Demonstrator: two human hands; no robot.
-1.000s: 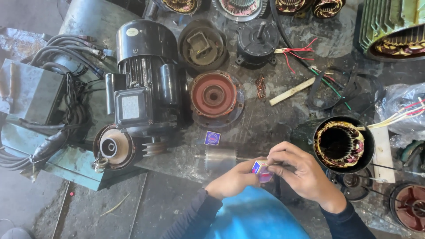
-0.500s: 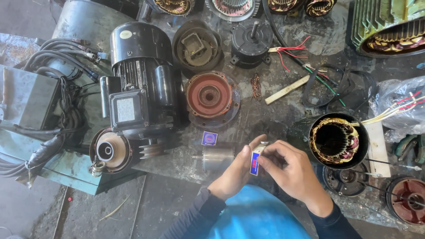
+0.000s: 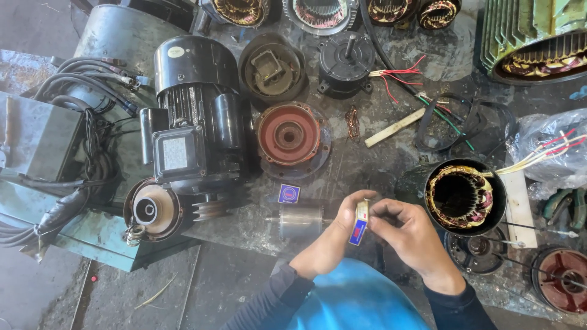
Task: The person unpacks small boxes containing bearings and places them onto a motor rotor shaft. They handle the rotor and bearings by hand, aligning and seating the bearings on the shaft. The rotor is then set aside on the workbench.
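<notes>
Both hands (image 3: 367, 229) pinch a small box (image 3: 359, 223) upright.

— From my screen, the small box (image 3: 359, 223) is half buried between the left hand (image 3: 333, 241) and right hand (image 3: 408, 237); I can't tell what's inside.

— And the rotor (image 3: 301, 220)?

— Its shaft end vanishes behind the left hand. The green motor housing (image 3: 538, 36) is cut by the top edge.

— The plastic bag (image 3: 547, 146)?

— Contents unreadable.

Small blue, white and red box (image 3: 359, 222), upright on edge, above the workbench
</notes>
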